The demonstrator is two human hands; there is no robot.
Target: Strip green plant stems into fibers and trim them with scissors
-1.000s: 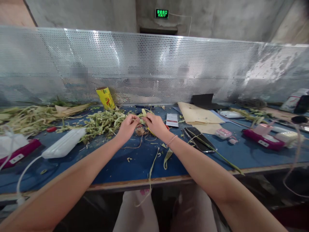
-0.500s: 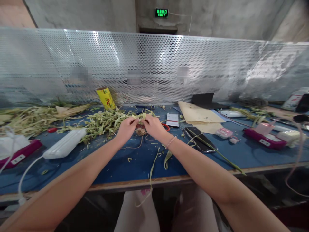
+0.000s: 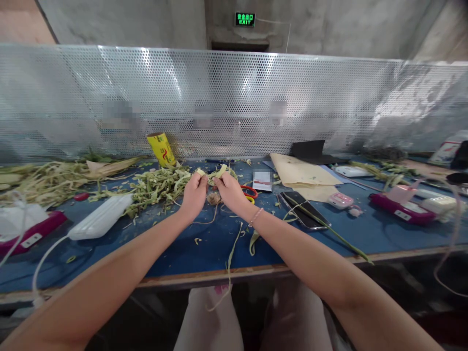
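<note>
My left hand (image 3: 195,192) is closed in a pinch on a pale green leaf strip (image 3: 201,172). Close beside it on the right, my right hand (image 3: 228,187) pinches another pale strip piece (image 3: 221,170). Whether both pieces are one strip I cannot tell. Just below and between the hands lies a small ball of brown twine (image 3: 213,198), its loose end trailing on the blue table. Scissors with red and yellow handles (image 3: 249,193) lie right of my right hand. A heap of cut green leaf pieces (image 3: 157,185) spreads to the left of my left hand.
A yellow tube (image 3: 161,148) stands behind the heap. On the left are a white power adapter (image 3: 100,217) and a magenta power strip (image 3: 40,231). A phone (image 3: 303,209), brown paper (image 3: 303,170) and another magenta strip (image 3: 402,209) lie right. Perforated metal screen (image 3: 234,97) runs behind.
My hands have moved slightly apart, and the pale strip ends now stand up above the fingers. More of the scissors' handles shows beside my right hand.
</note>
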